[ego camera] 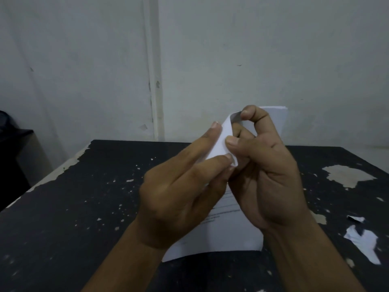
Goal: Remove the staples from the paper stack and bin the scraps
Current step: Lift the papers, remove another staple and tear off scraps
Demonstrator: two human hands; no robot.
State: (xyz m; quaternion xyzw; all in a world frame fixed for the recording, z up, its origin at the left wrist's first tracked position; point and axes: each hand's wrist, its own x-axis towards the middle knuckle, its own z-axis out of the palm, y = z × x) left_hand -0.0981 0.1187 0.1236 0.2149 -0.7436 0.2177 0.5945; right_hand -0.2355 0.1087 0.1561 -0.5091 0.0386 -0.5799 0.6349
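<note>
Now paper stack [219, 230] pinched between left hand [179, 199], right hand [267, 178].

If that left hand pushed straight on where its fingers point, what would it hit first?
The paper stack: the left hand pinches its curled corner. The right hand seems just behind it.

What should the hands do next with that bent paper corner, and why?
Probably peel the folded corner a little further back, to bare the staple. The left hand and right hand both pinch that corner of the paper stack, and no staple shows. Torn scraps lie on the table at the right, so tearing seems the way.
</note>
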